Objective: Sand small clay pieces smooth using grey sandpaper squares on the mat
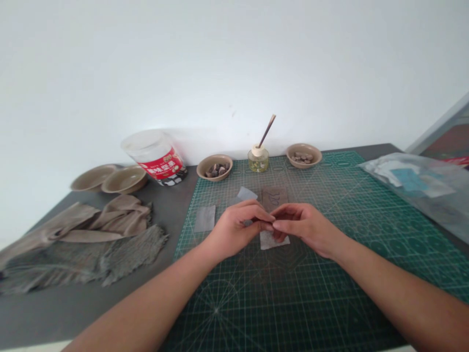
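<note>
My left hand and my right hand meet fingertip to fingertip above the green cutting mat. Both are closed in a pinch. Whatever they hold between them is small and hidden by the fingers. Just behind the fingers lies a brown square sheet with handwritten marks, which looks like sandpaper. Under the hands a pale grey square is partly covered. To the left are a grey square sheet and a lighter grey piece.
At the mat's back stand a bowl of dark chunks, a reed diffuser and a bowl of brownish pieces. Leftward are a plastic tub, two bowls and crumpled cloths. A plastic bag lies right.
</note>
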Tool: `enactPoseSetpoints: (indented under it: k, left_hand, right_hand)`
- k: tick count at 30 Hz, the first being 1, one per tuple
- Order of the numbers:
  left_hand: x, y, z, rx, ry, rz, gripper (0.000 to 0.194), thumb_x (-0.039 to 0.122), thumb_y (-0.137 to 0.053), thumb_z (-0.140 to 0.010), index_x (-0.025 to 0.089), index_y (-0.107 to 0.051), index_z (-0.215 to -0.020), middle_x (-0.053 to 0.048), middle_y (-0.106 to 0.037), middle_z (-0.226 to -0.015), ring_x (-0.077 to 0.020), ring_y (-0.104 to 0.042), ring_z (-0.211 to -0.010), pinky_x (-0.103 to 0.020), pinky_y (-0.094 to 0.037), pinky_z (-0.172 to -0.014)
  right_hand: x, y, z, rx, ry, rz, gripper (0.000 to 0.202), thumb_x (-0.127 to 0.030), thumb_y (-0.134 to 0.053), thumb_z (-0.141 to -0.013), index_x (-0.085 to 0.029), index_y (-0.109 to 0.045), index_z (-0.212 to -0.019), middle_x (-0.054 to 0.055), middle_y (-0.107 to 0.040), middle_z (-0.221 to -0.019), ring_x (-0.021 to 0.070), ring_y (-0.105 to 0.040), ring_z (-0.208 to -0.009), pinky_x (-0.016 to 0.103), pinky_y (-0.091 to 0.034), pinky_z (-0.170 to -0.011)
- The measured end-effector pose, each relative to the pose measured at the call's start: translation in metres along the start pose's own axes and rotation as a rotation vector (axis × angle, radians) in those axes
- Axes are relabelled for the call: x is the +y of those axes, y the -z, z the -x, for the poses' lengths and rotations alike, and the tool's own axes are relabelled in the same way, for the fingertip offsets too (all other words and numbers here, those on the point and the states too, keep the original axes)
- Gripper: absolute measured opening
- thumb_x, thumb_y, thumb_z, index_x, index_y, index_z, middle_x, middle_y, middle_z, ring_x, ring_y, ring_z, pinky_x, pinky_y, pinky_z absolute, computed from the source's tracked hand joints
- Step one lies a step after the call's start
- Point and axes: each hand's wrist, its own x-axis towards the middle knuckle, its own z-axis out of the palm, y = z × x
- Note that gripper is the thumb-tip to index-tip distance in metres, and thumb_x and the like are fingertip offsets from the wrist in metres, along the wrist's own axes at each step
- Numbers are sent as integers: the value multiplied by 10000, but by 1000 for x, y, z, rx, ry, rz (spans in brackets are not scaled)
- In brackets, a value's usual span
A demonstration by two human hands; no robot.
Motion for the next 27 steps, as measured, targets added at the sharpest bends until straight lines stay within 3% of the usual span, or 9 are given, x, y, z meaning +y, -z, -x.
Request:
enactPoseSetpoints:
  k: [9, 20, 24, 27]
  left_hand:
    - [7, 4, 0, -70, 64, 28, 152, 221, -726, -857, 206, -741, -1007, -48, -664, -881, -153, -642, -753, -281, -524, -679]
    - [8, 6, 0, -121, 52, -40, 194, 241, -635, -935, 187, -717, -1103, -58, -661, -944, -150, -644, -834, -287, -524, -738]
    - [8, 6, 1, -101, 87, -41, 188, 225, -617, -923, 171, -632, -1103, -39, -654, -907, -140, -620, -781, -278, -513, -700]
    - [8, 7, 0, -164, 132, -172, 132, 201, -607, -895, 182, -610, -1026, -14, -626, -861, -140, -592, -759, -275, -485, -678]
  right_hand:
    - [-1, 1, 2, -36, -89, -180, 234, -316, -809, -818, -135, -748, -953, 47, -760, -750, 160, -727, -659, 267, -576, -638]
    - [2, 1, 1, -33, -39, -142, 208, -281, -828, -790, -153, -755, -937, 41, -751, -779, 166, -726, -685, 263, -577, -631]
    - [1, 0, 2, 13, -23, -92, 202, -305, -808, -809, -169, -765, -952, 34, -757, -780, 154, -714, -698, 278, -574, -690]
    - [0, 3, 3, 47, 35, 46, 237, -244, -832, -771, -182, -768, -991, 40, -770, -912, 150, -704, -806, 277, -559, -776]
